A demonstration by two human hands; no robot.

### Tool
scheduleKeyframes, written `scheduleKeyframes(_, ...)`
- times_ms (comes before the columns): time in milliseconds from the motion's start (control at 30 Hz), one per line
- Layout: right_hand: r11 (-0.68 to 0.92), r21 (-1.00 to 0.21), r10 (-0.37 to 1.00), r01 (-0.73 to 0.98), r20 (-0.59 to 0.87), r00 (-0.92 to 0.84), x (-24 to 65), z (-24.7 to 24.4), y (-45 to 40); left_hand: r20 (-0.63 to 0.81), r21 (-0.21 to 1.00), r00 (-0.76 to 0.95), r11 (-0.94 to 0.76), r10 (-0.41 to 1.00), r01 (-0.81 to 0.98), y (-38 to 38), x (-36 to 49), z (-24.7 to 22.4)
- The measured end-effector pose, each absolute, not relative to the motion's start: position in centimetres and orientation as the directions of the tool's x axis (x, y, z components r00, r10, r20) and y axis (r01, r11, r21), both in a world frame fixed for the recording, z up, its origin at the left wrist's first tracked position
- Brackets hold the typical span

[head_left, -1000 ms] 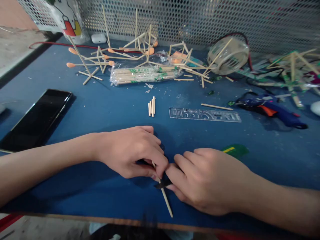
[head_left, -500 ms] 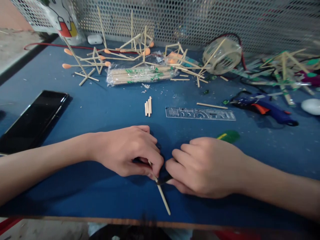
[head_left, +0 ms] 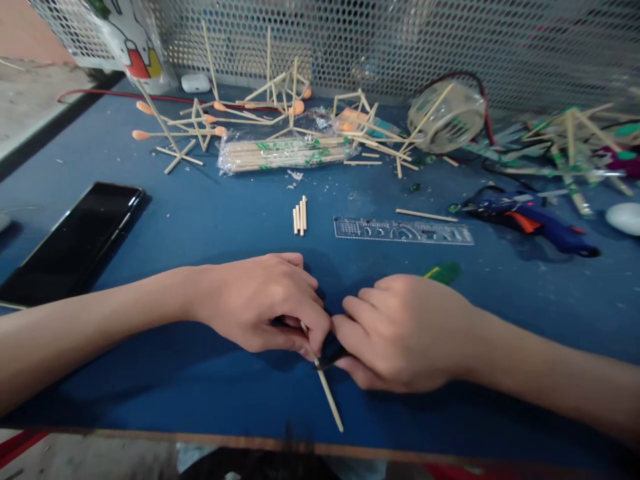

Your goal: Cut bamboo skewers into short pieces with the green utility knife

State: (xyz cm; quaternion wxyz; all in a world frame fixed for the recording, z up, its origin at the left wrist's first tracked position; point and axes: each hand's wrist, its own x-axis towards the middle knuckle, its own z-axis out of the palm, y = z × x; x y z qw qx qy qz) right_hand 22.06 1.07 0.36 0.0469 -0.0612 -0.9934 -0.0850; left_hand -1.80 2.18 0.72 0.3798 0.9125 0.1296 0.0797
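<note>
My left hand (head_left: 270,303) pinches a thin wooden stick (head_left: 331,399) between thumb and forefinger. The stick's lower end slants down toward the table's front edge. My right hand (head_left: 405,333) is closed around a small dark tool (head_left: 333,361), most of which its fingers hide. The tool's dark tip touches the stick just below my left fingertips. Beyond my hands, several short cut stick pieces (head_left: 300,217) lie side by side, and a clear ruler (head_left: 404,231) lies to their right.
A black phone (head_left: 73,243) lies at the left. A blue glue gun (head_left: 535,217) and a loose stick (head_left: 427,215) are at the right. Toward the mesh panel (head_left: 350,47) stand stick structures, a wrapped stick bundle (head_left: 285,153) and a clear plastic cup (head_left: 445,117).
The view has shifted slightly, so things on the table appear a little farther right. Both hands keep nearly the same pose, with the tool still against the stick.
</note>
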Motion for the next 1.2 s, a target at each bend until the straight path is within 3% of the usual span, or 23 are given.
scheduleKeyframes(100,0.963,0.189,0.166,0.195,0.158,-0.973,21.8,0.3,0.5,0.036,0.697,0.955,-0.692,0.295,0.187,2.2,-1.8,0.6)
scheduleKeyframes(267,0.983,0.134,0.12,0.127,0.058,-0.991,21.9,0.7,0.7,0.031,0.721,0.954,-0.667,0.299,0.186,2.2,-1.8,0.6)
scheduleKeyframes(467,0.944,0.164,0.268,0.285,0.117,-0.956,21.7,1.0,-0.8,0.033,0.707,0.955,-0.683,0.296,0.187,2.2,-1.8,0.7)
scheduleKeyframes(600,0.962,0.146,0.23,0.23,0.013,-0.973,21.8,1.4,-0.7,0.031,0.716,0.957,-0.674,0.29,0.181,2.2,-1.8,0.7)
scheduleKeyframes(800,0.943,0.204,0.245,0.263,0.11,-0.963,21.7,1.4,-1.1,0.023,0.702,0.957,-0.686,0.289,0.19,2.2,-1.8,0.7)
scheduleKeyframes(900,0.972,0.156,0.179,0.176,-0.007,-0.984,22.0,1.6,-0.6,0.018,0.714,0.957,-0.674,0.29,0.191,2.3,-1.7,0.7)
scheduleKeyframes(1100,0.967,0.162,0.194,0.196,0.027,-0.981,21.9,1.7,-0.5,0.029,0.701,0.957,-0.689,0.287,0.186,2.1,-1.8,0.7)
scheduleKeyframes(1200,0.983,0.104,0.159,0.154,-0.041,-0.986,21.7,1.9,-0.2,0.026,0.705,0.956,-0.684,0.291,0.189,1.8,-2.0,0.8)
